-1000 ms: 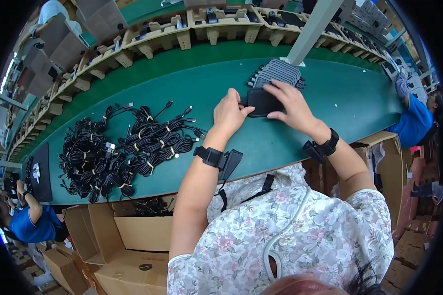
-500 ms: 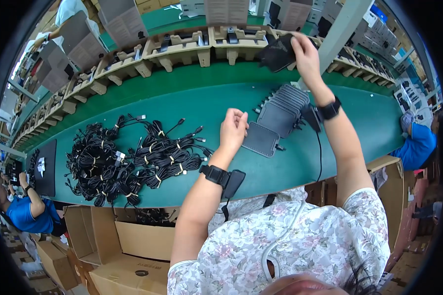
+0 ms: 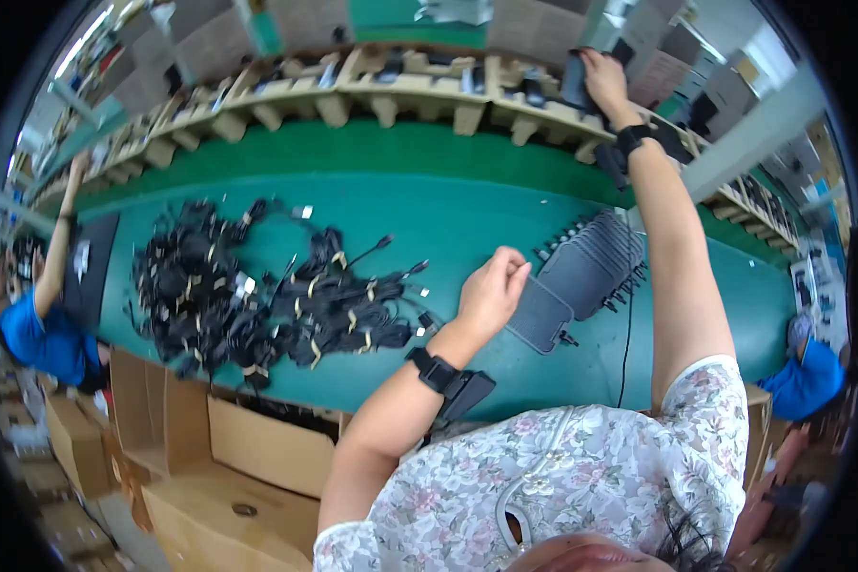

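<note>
My right hand (image 3: 605, 81) reaches out to the cardboard trays at the far edge, its fingers closed on a dark flat panel (image 3: 573, 81) held near upright over a tray. Closer in, my left hand (image 3: 494, 294) hovers over the green table with its fingers curled together and nothing visible in them. Just right of it lies a dark flat panel with a short plug-like stub (image 3: 541, 318), at the near end of an overlapping stack of similar dark panels (image 3: 596, 259).
Bundled black cables (image 3: 257, 296) with pale ties cover the table's left part. Moulded cardboard trays (image 3: 381, 95) line the far edge. A metal post (image 3: 748, 143) rises at right. Open cardboard boxes (image 3: 267, 448) stand below. Co-workers in blue (image 3: 43, 329) sit at both ends.
My right hand has carried the dark panel farther away, from above the stack to a tray. My left hand stays curled beside the nearest panel. The whole view has shifted.
</note>
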The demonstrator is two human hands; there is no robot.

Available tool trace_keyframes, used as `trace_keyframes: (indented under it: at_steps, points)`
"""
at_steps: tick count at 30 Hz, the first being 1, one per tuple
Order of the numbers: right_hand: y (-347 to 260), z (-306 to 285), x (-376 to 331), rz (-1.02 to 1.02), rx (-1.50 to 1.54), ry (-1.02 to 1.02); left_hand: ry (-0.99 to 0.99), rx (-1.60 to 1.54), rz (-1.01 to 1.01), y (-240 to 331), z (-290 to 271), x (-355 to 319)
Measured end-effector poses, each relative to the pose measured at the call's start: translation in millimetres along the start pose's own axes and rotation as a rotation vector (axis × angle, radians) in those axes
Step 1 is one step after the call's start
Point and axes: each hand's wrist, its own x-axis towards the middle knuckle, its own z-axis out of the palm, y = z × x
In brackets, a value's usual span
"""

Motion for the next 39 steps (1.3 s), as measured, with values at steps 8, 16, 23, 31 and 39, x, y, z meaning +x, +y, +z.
trace_keyframes:
  at_steps: [8, 16, 23, 31, 39]
  points:
    - [-105, -34, -29, -0.348, -0.087, 0.087, -0.020, -0.018, -0.022, 4, -8, 0]
    - [-343, -55, -126, -1.413, 0.601, -0.372, -0.020, -0.133, 0.010, -15, 8, 9]
    - [-328, -58, -128, -1.312, 0.390, -0.533, -0.296, -0.242, -0.210, -9, 1, 18]
    - [-240, -133, -122, -0.051, 1.080, -0.962, -0.336, -1.126, -0.167, 18, -30, 18]
    - [-179, -180, -170, 0.410, 1.446, -0.674, -0.280, -1.560, -0.056, -4, -42, 32]
